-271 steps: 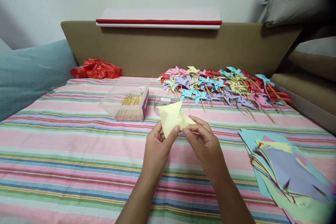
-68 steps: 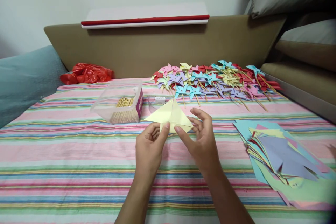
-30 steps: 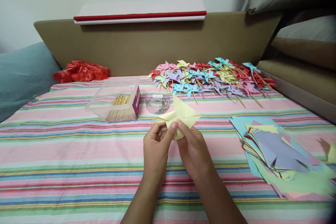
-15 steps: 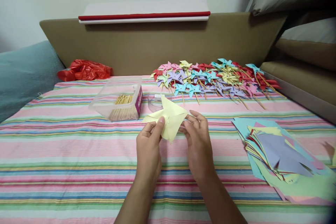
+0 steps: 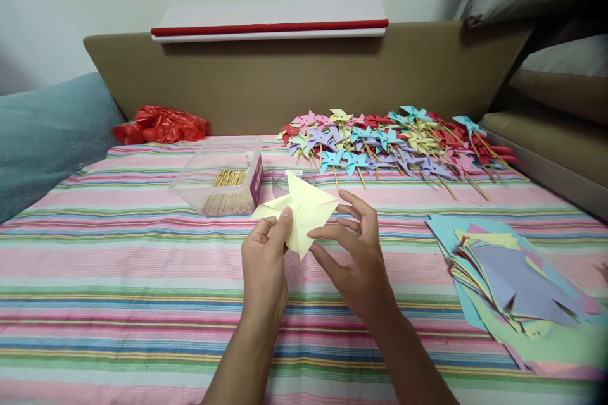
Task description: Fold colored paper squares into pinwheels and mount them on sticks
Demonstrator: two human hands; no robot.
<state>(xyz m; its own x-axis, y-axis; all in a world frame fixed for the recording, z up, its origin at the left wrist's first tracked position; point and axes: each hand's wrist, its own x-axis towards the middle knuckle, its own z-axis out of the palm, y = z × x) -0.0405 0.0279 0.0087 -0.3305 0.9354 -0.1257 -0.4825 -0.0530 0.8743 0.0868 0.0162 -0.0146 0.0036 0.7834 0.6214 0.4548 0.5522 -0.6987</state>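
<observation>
A pale yellow paper pinwheel [image 5: 308, 205] is held up above the striped cloth, with pointed blades and a folded flap at its left. My left hand [image 5: 268, 240] is closed on its left side, thumb pressed on the front near the middle and fingers behind. With thumb and index finger, my right hand [image 5: 356, 253] grips the lower right edge; its other fingers curl by the right corner, partly hidden. Behind the pinwheel is a clear round container [image 5: 280, 183], partly covered. To its left, a clear plastic box [image 5: 190, 183] holds many thin wooden sticks [image 5: 230, 193].
Many finished paper pinwheels [image 5: 356, 161] on sticks lie at the back right. A stack of coloured paper sheets [image 5: 513, 278] rests at the right. At the back left is a red plastic bag [image 5: 166, 124]. The striped cloth [image 5: 118, 304] extends to a brown backrest [image 5: 285, 82].
My right hand has shifted its thumb and index finger from the pinwheel's right corner down to its lower right edge. The pinwheel has turned slightly; my left hand keeps its hold.
</observation>
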